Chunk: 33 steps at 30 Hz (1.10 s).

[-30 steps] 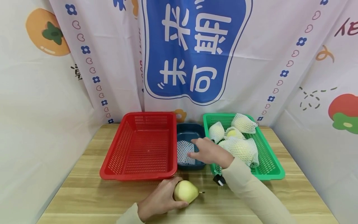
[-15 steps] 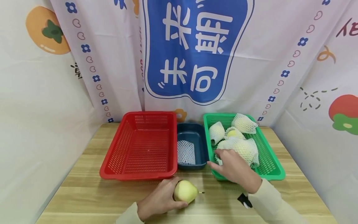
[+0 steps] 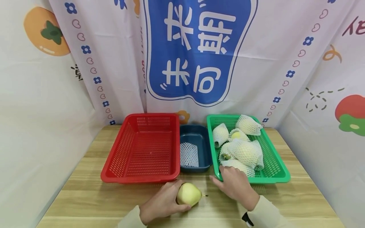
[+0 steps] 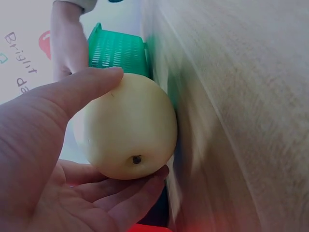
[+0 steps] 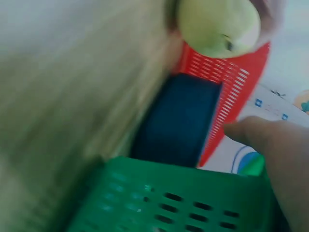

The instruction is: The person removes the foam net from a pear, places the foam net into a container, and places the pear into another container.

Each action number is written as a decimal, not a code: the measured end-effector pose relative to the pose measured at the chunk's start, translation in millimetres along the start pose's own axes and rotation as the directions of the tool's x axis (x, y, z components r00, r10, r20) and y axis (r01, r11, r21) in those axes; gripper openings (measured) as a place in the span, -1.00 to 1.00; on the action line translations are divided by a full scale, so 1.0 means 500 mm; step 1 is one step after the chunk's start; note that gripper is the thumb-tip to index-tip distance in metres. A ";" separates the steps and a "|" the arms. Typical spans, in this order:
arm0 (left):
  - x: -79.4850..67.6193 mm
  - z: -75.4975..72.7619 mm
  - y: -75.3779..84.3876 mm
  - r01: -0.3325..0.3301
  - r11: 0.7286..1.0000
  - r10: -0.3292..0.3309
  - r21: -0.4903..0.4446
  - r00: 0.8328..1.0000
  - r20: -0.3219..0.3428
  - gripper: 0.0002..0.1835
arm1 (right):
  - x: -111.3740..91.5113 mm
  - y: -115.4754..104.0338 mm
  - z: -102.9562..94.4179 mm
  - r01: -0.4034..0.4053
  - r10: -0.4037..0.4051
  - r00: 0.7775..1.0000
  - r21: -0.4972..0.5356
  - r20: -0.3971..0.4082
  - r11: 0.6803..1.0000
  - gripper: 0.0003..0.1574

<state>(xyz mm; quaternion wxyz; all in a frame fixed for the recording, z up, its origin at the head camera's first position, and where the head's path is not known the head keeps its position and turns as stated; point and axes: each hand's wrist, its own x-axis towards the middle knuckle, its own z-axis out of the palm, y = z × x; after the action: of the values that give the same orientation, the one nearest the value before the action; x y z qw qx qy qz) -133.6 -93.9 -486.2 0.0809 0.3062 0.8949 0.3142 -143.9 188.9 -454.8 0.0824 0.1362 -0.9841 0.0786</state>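
Observation:
My left hand [image 3: 163, 202] holds a bare yellow-green pear [image 3: 188, 194] on the table, stem pointing right. In the left wrist view the thumb lies on one side of the pear [image 4: 133, 128] and the fingers curl under the other. My right hand [image 3: 235, 185] is over the front rim of the green basket [image 3: 280, 177], thumb held apart and nothing seen in its grasp; its fingertips are hidden in the right wrist view. Inside that basket lie several pears [image 3: 245, 152] in white foam nets. An emptied white foam net [image 3: 189, 155] rests in the dark blue tray [image 3: 203, 136].
A red basket [image 3: 151, 152] with nothing in it stands left of the blue tray. Baskets and tray sit side by side along the back of the wooden table [image 3: 82, 202], against a printed cloth backdrop [image 3: 119, 79].
My right hand has drawn back from above the blue tray, to the right and toward me, to the green basket's front rim. The left hand and its pear have stayed put.

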 end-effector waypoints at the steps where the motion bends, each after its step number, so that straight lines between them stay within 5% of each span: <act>1: 0.001 -0.001 0.001 -0.003 1.000 0.003 0.005 1.000 0.004 -0.21 | -0.001 0.002 0.009 0.020 -0.022 0.999 -0.048 -0.043 0.999 -0.42; 7: 0.005 -0.011 0.009 -0.028 0.994 0.024 0.108 0.999 0.036 -0.16 | -0.001 0.010 0.051 0.081 -0.156 0.945 -0.256 -0.289 0.963 -0.25; 14: 0.028 -0.025 0.048 -0.126 0.936 0.086 0.328 0.987 0.134 -0.13 | -0.001 0.010 0.060 0.072 -0.167 0.926 -0.276 -0.338 0.958 -0.28; 17: 0.042 -0.023 0.066 -0.204 0.875 0.129 0.438 0.972 0.194 -0.18 | -0.001 0.011 0.063 0.061 -0.159 0.927 -0.283 -0.338 0.957 -0.30; 23: 0.055 -0.007 0.088 -0.334 0.700 0.236 0.631 0.942 0.238 -0.31 | 0.000 0.012 0.066 0.060 -0.159 0.924 -0.281 -0.347 0.958 -0.31; 26: 0.055 0.001 0.090 -0.346 0.663 0.263 0.664 0.938 0.226 -0.35 | -0.001 0.011 0.065 0.047 -0.143 0.932 -0.280 -0.333 0.959 -0.32; 27: 0.053 0.002 0.090 -0.345 0.665 0.264 0.663 0.938 0.224 -0.36 | -0.001 0.010 0.065 0.043 -0.137 0.936 -0.280 -0.325 0.959 -0.32; 29: 0.049 -0.001 0.090 -0.335 0.710 0.248 0.619 0.942 0.225 -0.38 | -0.002 0.009 0.064 0.037 -0.128 0.940 -0.280 -0.315 0.959 -0.32; 33: 0.037 -0.029 0.095 -0.263 0.882 0.160 0.390 0.947 0.277 -0.38 | -0.003 0.010 0.063 0.036 -0.131 0.938 -0.284 -0.322 0.958 -0.32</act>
<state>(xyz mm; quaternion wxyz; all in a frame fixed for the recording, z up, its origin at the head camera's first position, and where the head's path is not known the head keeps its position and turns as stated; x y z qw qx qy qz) -129.8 -61.1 -445.0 0.0839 0.4481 0.8863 0.0816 -148.1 188.4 -486.5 0.2712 0.1500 -0.9499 -0.0396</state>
